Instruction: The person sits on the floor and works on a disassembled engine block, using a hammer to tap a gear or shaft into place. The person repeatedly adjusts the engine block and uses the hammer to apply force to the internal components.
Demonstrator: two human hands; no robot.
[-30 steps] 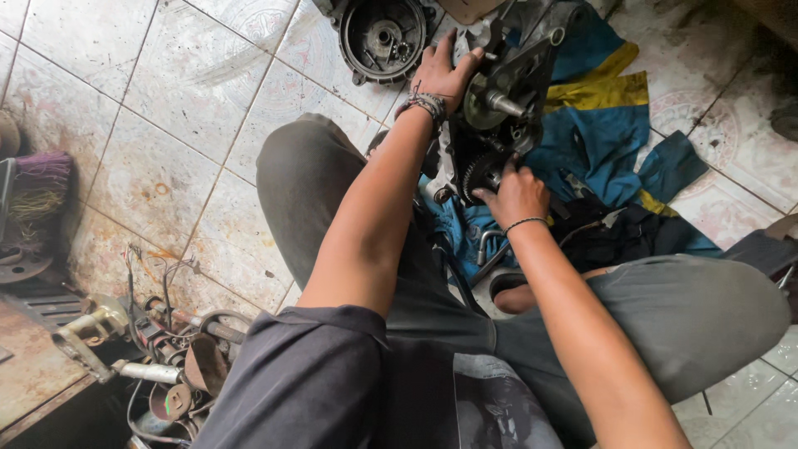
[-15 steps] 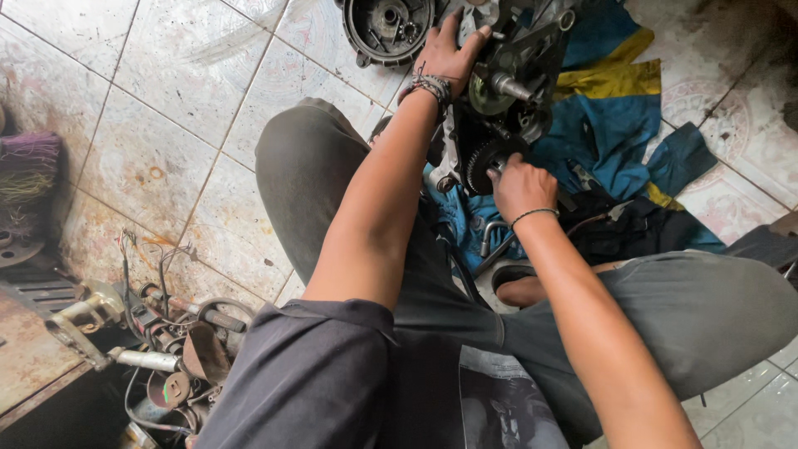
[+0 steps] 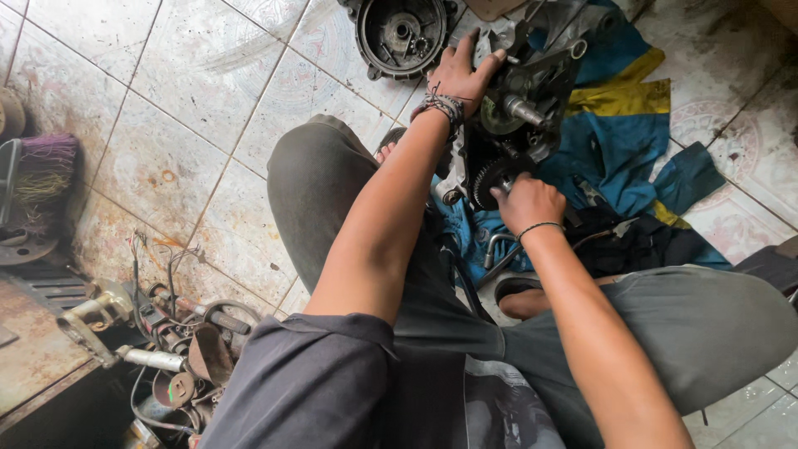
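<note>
**A:** Greasy dark metal, that's what you have in front of you: an engine case (image 3: 519, 108) standing on the tiled floor (image 3: 191, 125) at the far side, just past your knees, on a blue and yellow cloth (image 3: 619, 125). Your left hand (image 3: 461, 75) lies spread over its left edge, fingers open and pressing rather than clamped round anything. Your right hand (image 3: 528, 204) is curled into a fist low on the near side, right against a toothed gear (image 3: 490, 179).

**B:** How far along do you look?

**A:** Well into it, I'd judge. The case is open, a bare shaft (image 3: 524, 108) sticks out of it, and a round cover (image 3: 403, 33) lies apart on the tiles to the far left. The gear and shaft sit in the case, so plenty looks left to do.

**B:** What can't you make out?

**A:** Whether your right hand grips a tool or the gear itself; the knuckles hide it. The inside of the case is shadowed, and its far edge is cut off by the frame. The pile of wires and parts (image 3: 158, 333) near left is a tangle I can't sort.
</note>
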